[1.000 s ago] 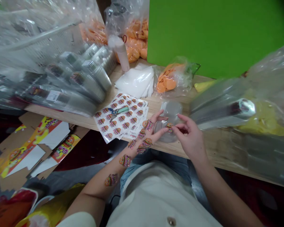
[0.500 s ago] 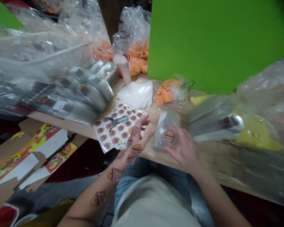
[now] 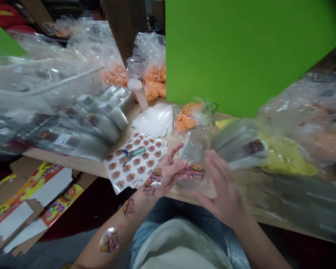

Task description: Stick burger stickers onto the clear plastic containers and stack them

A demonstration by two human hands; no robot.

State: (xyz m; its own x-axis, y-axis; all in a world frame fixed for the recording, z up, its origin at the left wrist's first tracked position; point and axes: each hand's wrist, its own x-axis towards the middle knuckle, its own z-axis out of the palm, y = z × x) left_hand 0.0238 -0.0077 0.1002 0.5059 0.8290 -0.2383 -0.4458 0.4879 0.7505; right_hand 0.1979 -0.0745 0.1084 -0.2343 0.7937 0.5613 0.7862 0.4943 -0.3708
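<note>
The person's left hand (image 3: 170,175) reaches across the worktop (image 3: 184,193) with its fingers (image 3: 182,166) held straight and loose, not clenched, their tips touching the edge of a burger sticker (image 3: 197,171). That sticker sits on a clear plastic pouch (image 3: 192,158), which lies on the wood just in front of the right hand (image 3: 222,190). The right hand is blurred, its fingers (image 3: 212,160) spread open and gripping nothing, and I can't tell whether they touch the pouch. More burger stickers (image 3: 110,240) cling to the left forearm and hand. Beside the left hand lies a sticker sheet (image 3: 134,164) with small teal-handled scissors (image 3: 133,152) on top. Beyond are white sachets (image 3: 154,120), a bag of orange discs (image 3: 189,117) and a green board (image 3: 235,56).
</note>
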